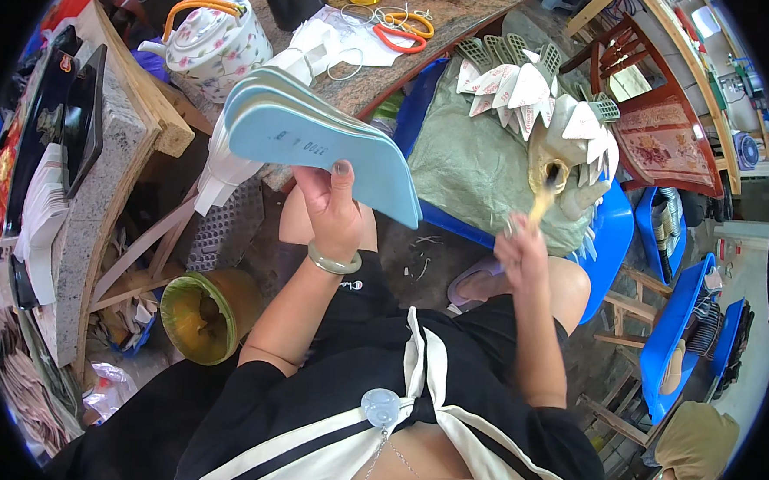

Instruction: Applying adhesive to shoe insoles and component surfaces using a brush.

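Note:
A fanned stack of light-blue shoe insoles (320, 145) is gripped in my left hand (334, 209), thumb on top, with printed marks near the wider end. My right hand (523, 254), slightly blurred, closes around a brush (542, 203) with a pale handle. The dark bristle end of the brush is at the mouth of a yellowish, crusted pot (541, 148). Whether the bristles touch what is inside, I cannot tell. Around the pot sit several white pointed pieces (529, 89) with green perforated ends, on a grey-green sheet (459, 148).
A floral teapot (216, 53), orange-handled scissors (404, 32) and bundled white strips (232, 158) lie at the left and back. A lined bin (198, 317) stands by my left leg. Blue trays of shoe parts (675, 342) and a wooden chair (651, 124) are at right.

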`<move>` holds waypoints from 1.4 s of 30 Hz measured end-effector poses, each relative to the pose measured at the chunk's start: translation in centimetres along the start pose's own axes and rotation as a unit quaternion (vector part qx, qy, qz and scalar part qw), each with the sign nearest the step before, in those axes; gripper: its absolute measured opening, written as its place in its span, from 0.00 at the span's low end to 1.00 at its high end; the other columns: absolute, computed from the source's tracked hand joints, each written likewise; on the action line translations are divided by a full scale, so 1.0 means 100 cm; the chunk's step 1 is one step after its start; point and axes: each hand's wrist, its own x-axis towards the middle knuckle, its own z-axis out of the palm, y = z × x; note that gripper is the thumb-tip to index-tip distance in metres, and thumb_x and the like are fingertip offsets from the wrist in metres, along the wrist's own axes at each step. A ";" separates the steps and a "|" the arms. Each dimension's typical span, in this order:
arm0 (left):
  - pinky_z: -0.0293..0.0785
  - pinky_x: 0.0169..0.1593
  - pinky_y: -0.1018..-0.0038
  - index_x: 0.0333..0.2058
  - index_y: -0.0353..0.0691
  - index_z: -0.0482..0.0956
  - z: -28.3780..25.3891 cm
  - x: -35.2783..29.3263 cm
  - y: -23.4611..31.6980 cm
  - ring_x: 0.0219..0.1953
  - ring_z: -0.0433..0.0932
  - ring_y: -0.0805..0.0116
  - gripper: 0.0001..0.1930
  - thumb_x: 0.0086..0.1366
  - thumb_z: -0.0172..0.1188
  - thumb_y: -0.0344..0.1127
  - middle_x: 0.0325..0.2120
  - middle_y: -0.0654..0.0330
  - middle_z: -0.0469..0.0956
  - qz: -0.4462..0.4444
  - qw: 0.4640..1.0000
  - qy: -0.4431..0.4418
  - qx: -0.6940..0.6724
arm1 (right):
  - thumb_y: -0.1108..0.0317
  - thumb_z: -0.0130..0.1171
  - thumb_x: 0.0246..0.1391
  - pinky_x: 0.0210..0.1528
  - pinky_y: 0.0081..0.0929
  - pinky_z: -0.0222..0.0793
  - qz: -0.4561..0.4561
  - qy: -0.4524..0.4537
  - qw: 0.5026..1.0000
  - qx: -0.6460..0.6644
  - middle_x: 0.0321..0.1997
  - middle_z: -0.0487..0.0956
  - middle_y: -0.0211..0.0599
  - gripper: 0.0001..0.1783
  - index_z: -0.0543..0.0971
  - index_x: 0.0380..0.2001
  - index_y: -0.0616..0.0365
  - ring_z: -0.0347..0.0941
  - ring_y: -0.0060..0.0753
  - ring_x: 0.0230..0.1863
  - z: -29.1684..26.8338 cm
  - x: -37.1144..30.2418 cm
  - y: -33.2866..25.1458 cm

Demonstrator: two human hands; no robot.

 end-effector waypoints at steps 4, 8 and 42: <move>0.65 0.54 0.72 0.60 0.45 0.54 0.003 -0.016 0.011 0.49 0.68 0.72 0.23 0.69 0.47 0.35 0.50 0.61 0.67 -0.159 0.981 -0.004 -0.113 | 0.67 0.57 0.53 0.13 0.13 0.44 -0.043 0.031 0.974 -0.220 0.17 0.64 0.17 0.08 0.74 0.33 0.59 0.53 0.09 0.14 0.055 0.109 -0.031; 0.72 0.49 0.73 0.62 0.48 0.51 -0.014 -0.037 0.013 0.46 0.72 0.71 0.24 0.70 0.44 0.39 0.48 0.60 0.69 -0.293 0.944 0.007 -0.151 | 0.69 0.57 0.51 0.14 0.15 0.43 -0.125 -0.021 0.939 -0.321 0.16 0.63 0.16 0.09 0.78 0.36 0.59 0.53 0.10 0.13 0.134 0.220 -0.033; 0.72 0.42 0.75 0.64 0.44 0.51 0.056 -0.047 -0.116 0.40 0.75 0.70 0.37 0.60 0.61 0.36 0.43 0.51 0.74 -0.289 0.863 -0.341 0.235 | 0.62 0.49 0.63 0.16 0.10 0.49 -0.268 0.225 0.921 -0.170 0.19 0.63 0.21 0.16 0.73 0.48 0.61 0.55 0.11 0.15 -0.079 -0.063 -0.050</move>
